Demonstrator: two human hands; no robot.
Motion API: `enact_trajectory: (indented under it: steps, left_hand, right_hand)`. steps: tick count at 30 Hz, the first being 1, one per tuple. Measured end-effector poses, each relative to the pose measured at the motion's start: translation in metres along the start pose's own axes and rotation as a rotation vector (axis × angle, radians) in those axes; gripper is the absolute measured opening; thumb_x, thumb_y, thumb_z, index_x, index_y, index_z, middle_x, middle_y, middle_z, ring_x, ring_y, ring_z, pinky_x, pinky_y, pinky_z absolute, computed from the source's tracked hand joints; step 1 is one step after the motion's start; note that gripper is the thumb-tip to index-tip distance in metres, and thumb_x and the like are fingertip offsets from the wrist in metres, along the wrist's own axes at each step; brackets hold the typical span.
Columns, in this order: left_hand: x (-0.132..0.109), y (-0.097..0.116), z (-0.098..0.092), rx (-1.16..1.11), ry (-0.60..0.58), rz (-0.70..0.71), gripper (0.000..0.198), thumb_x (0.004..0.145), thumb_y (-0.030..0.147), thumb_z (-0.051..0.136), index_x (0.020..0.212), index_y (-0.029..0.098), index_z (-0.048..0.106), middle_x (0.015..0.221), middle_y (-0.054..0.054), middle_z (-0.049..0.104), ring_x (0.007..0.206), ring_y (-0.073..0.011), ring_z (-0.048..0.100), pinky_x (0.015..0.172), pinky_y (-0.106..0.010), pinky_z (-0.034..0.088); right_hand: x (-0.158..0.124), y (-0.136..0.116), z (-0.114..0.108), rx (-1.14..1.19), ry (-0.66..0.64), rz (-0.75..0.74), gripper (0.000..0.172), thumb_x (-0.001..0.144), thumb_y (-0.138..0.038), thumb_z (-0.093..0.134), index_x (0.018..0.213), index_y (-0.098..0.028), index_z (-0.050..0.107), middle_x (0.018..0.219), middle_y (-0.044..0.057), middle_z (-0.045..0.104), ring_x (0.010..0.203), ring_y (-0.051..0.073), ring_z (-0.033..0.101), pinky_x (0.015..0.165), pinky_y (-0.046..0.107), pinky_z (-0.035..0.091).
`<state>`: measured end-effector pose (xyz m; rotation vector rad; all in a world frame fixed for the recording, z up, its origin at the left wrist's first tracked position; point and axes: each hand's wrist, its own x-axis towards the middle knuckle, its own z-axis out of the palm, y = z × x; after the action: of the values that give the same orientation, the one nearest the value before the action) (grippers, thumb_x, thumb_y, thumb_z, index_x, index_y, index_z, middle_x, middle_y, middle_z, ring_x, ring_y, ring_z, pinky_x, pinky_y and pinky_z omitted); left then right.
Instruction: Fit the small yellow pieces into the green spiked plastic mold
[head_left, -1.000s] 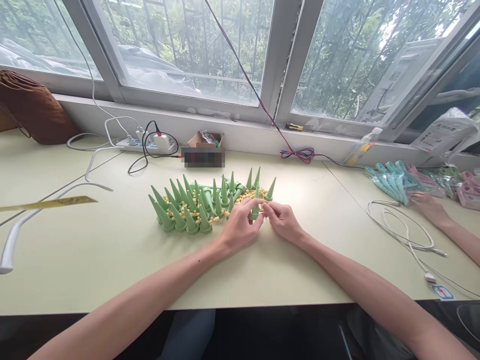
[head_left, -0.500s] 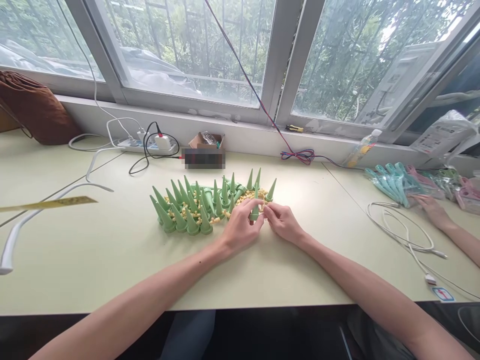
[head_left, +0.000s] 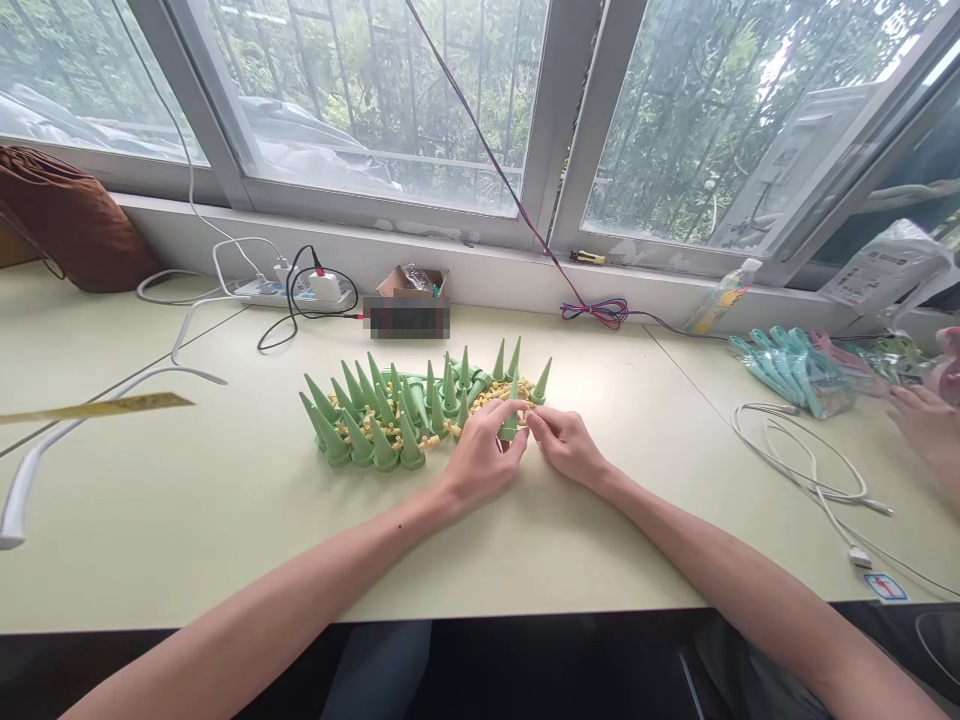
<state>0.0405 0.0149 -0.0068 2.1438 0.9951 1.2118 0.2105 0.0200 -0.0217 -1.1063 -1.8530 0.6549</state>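
Note:
My left hand (head_left: pixel 480 448) is closed round the lower part of a green plastic cone (head_left: pixel 510 424), which stands upright between thumb and fingers. Close against it, my right hand (head_left: pixel 568 445) pinches a small yellow piece (head_left: pixel 528 408) at the cone's side; the fingertips hide most of that piece. Just left of my hands stand several more green cones (head_left: pixel 361 440) in rows, with small yellow pieces among them. Behind my fingers lies a heap of loose yellow pieces (head_left: pixel 491 398), and a lone cone (head_left: pixel 543 382) rises at its right end.
At the right, a co-worker's hand (head_left: pixel 926 425) is beside bagged teal tools (head_left: pixel 787 365). A white cable (head_left: pixel 814 480) lies coiled nearer. Against the sill are a power strip (head_left: pixel 259 292), a small cardboard box (head_left: pixel 412 282) and a bottle (head_left: pixel 724 297). A brown bag (head_left: pixel 71 225) sits far left.
My two hands stay in nearly the same place at the cone. The co-worker's hand has moved right, away from the teal tools.

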Motion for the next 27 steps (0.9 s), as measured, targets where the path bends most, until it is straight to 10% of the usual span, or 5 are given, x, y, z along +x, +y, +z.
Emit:
enact_trajectory:
  steps: [27]
  left_hand:
    - [-0.0012, -0.0028, 0.0014, -0.007, -0.019, 0.031, 0.025, 0.087, 0.015, 0.056, 0.111, 0.019, 0.062, 0.098, -0.007, 0.063, 0.072, -0.0127, 0.057, 0.047, -0.019, 0.049]
  right_hand:
    - [0.0006, 0.0006, 0.0027, 0.024, -0.017, 0.004, 0.05, 0.099, -0.05, 0.04, 0.06, -0.019, 0.034, 0.055, -0.003, 0.032, 0.053, 0.01, 0.029, 0.05, 0.026, 0.025]
